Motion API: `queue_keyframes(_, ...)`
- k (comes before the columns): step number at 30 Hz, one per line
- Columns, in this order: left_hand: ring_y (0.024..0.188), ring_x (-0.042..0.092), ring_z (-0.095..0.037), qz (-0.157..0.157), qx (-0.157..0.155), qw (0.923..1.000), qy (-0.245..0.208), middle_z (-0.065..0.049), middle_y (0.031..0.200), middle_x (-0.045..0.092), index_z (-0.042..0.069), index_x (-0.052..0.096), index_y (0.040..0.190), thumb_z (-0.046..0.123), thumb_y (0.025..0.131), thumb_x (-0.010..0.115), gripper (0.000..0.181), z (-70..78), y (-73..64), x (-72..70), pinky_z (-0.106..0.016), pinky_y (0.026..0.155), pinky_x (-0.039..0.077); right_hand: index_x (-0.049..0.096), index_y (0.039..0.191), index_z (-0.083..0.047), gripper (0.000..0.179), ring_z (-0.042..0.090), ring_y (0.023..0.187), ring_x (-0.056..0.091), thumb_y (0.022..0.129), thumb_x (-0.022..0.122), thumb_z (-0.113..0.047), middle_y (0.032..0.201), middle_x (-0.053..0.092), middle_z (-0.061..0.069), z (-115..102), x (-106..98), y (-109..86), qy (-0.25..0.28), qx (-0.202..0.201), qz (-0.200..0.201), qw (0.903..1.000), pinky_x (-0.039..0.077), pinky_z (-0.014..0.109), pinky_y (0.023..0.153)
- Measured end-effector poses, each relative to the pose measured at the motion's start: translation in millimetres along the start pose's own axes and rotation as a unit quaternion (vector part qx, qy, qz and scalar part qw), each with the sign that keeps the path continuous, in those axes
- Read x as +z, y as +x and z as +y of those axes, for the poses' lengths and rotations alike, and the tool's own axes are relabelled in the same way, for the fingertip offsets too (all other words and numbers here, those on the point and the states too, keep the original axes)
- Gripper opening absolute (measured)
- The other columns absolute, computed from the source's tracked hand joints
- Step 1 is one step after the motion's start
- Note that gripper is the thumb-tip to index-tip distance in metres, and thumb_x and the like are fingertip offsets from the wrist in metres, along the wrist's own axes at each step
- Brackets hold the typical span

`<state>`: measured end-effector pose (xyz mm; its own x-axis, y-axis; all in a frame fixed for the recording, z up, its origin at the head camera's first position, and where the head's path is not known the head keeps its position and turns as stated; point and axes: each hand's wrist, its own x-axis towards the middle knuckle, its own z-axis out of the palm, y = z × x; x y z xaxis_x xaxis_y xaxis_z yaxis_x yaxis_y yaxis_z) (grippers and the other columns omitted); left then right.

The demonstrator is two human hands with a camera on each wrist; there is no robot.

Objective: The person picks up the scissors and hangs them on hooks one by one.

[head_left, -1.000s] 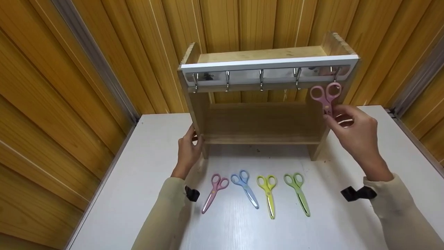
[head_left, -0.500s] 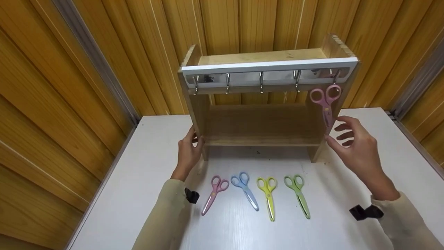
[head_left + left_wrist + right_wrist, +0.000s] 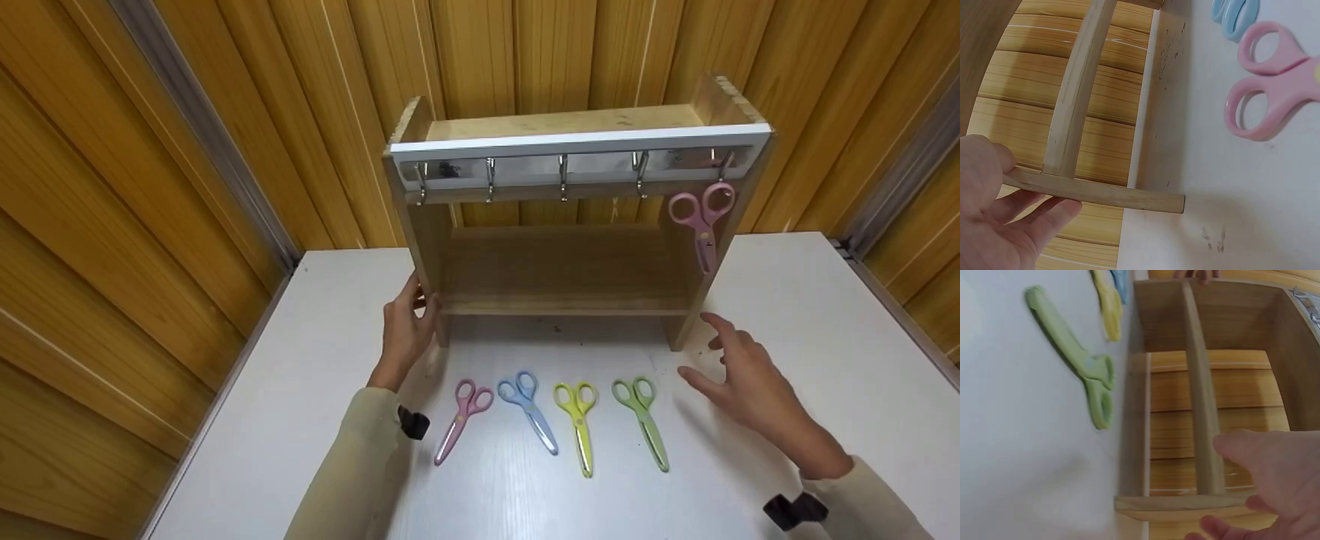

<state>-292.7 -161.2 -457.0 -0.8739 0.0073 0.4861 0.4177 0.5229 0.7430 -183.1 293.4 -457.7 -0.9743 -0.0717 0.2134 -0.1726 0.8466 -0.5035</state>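
A wooden shelf (image 3: 562, 304) stands on the table, with a strip of metal hooks (image 3: 564, 166) across its upper front. From the hook farthest right hangs a pair of pink scissors (image 3: 703, 225), blades down. My left hand (image 3: 405, 326) grips the shelf's left side panel (image 3: 1100, 191), thumb on one face and fingers on the other. My right hand (image 3: 750, 382) is in the air with fingers spread, holding nothing, right of the green scissors (image 3: 643, 427). Left of those lie yellow scissors (image 3: 580, 431), blue scissors (image 3: 531, 412) and another pair of pink scissors (image 3: 460, 424).
The white table (image 3: 300, 435) carries the shelf and the row of scissors in front of it. A wood-patterned wall (image 3: 525, 52) rises behind, with similar panels at both sides. The other hooks on the strip hold nothing.
My right hand has let go of the pink scissors, now hanging from the right hook, and has moved down toward the table. My left hand has stayed on the side panel.
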Motion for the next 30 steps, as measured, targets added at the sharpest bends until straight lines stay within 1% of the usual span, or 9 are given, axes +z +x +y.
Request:
queue_keyframes(4, 0.106, 0.071, -0.035, 0.002, 0.008, 1.0, 0.002, -0.021, 0.133, 0.066, 0.004, 0.047, 0.152, 0.001, 0.101, 0.061, 0.053, 0.0, 0.2, 0.5, -0.042, 0.087, 0.062, 0.031, 0.155, -0.003, 0.087, 0.05, 0.109, 0.055, 0.089, 0.08, -0.031, 0.12, 0.058, 0.031, -0.9, 11.6, -9.6, -0.023, -0.006, -0.023, 0.9995, 0.053, 0.065, 0.073)
queue_keyframes(7, 0.107, 0.071, -0.034, 0.002, 0.011, 0.9999, 0.005, -0.021, 0.134, 0.065, 0.004, 0.048, 0.152, 0.002, 0.101, 0.061, 0.053, 1.0, -0.5, 0.6, -0.041, 0.087, 0.062, 0.034, 0.154, -0.002, 0.088, 0.051, 0.109, 0.054, 0.087, 0.082, -0.035, 0.119, 0.057, 0.032, -3.6, 18.9, -16.8, -0.037, -0.008, -0.038, 0.9985, 0.053, 0.062, 0.07)
queue_keyframes(13, 0.11, 0.071, -0.033, 0.0, -0.001, 1.0, 0.003, -0.019, 0.138, 0.064, 0.006, 0.048, 0.153, 0.002, 0.101, 0.061, 0.054, 2.2, -0.2, 0.7, -0.041, 0.088, 0.061, 0.038, 0.152, 0.0, 0.093, 0.05, 0.106, 0.056, 0.083, 0.085, -0.041, 0.118, 0.056, 0.034, -11.0, 31.7, -27.4, -0.058, -0.006, -0.065, 0.9962, 0.054, 0.058, 0.068)
queue_keyframes(18, 0.11, 0.07, -0.033, -0.002, -0.005, 1.0, 0.004, -0.019, 0.138, 0.064, 0.006, 0.047, 0.153, 0.002, 0.101, 0.061, 0.054, 1.4, 0.3, 0.8, -0.042, 0.089, 0.061, 0.042, 0.151, 0.001, 0.096, 0.043, 0.099, 0.056, 0.08, 0.086, -0.046, 0.111, 0.057, 0.028, -17.5, 40.2, -33.6, -0.072, 0.0, -0.078, 0.9944, 0.053, 0.051, 0.062)
queue_keyframes(23, 0.112, 0.07, -0.033, -0.001, -0.001, 1.0, 0.002, -0.019, 0.138, 0.063, 0.007, 0.048, 0.153, 0.002, 0.101, 0.061, 0.054, 0.8, 0.9, 0.6, -0.04, 0.089, 0.061, 0.045, 0.149, 0.002, 0.099, 0.035, 0.091, 0.056, 0.077, 0.087, -0.051, 0.104, 0.057, 0.022, -21.2, 48.0, -37.7, -0.082, 0.0, -0.088, 0.9927, 0.048, 0.041, 0.055)
queue_keyframes(27, 0.11, 0.07, -0.034, 0.001, 0.0, 1.0, 0.001, -0.02, 0.137, 0.063, 0.006, 0.047, 0.153, 0.002, 0.101, 0.061, 0.055, 1.1, 1.1, 1.0, -0.04, 0.088, 0.061, 0.047, 0.148, 0.002, 0.1, 0.029, 0.085, 0.055, 0.074, 0.089, -0.051, 0.1, 0.057, 0.018, -22.6, 53.6, -40.2, -0.088, -0.002, -0.096, 0.9915, 0.045, 0.037, 0.053)
queue_keyframes(30, 0.11, 0.07, -0.034, 0.0, -0.008, 1.0, 0.003, -0.02, 0.138, 0.063, 0.007, 0.046, 0.154, 0.001, 0.101, 0.061, 0.056, 2.3, 1.0, 1.3, -0.041, 0.089, 0.061, 0.05, 0.147, 0.002, 0.097, 0.027, 0.083, 0.053, 0.074, 0.09, -0.049, 0.1, 0.057, 0.018, -22.5, 55.0, -40.8, -0.084, 0.001, -0.103, 0.9911, 0.044, 0.035, 0.052)
